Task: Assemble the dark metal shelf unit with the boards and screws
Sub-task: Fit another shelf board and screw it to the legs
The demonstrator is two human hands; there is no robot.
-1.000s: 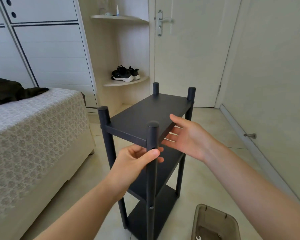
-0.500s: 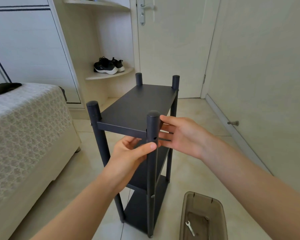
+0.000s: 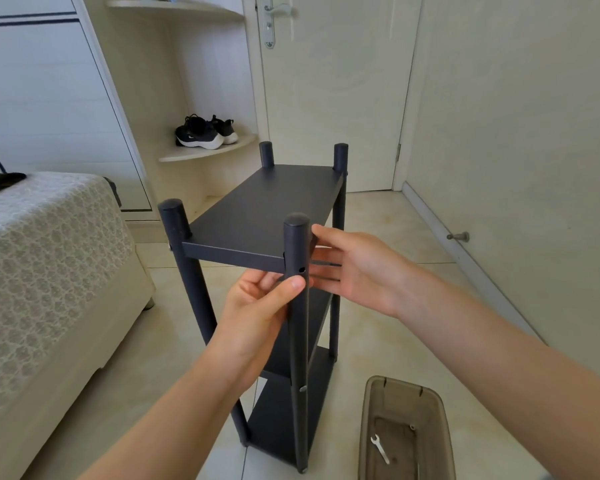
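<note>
The dark metal shelf unit [image 3: 257,209] stands upright on the pale tiled floor [image 3: 378,323], in the middle of the view and just in front of the person. It has 4 round posts and 3 flat boards, all in place.

The near right post [image 3: 297,244] shows an open screw hole [image 3: 301,270] level with the front edge of the top board [image 3: 236,252]. A silver screw head [image 3: 303,388] sits in the same post lower down. So the frame looks nearly built, and the step in hand seems to be fixing this last top corner.

The left hand [image 3: 257,317] pinches the post just below the hole, thumb on the front and fingers curled in behind, under the board. Whether it also holds a screw I cannot tell. The right hand [image 3: 357,268] has straight, slightly spread fingers laid against the right side of the post and the board's edge, steadying them and gripping nothing.

The next move probably calls for lining the board's fixing up behind the hole, then feeding in a screw and tightening it.

A small silver wrench [image 3: 380,448] lies in the brown translucent plastic tray [image 3: 395,398] on the floor, near the shelf's right foot. A bed with a patterned cream cover [image 3: 49,254] stands to the left, and black and white trainers [image 3: 205,131] sit on a corner shelf beyond.
</note>
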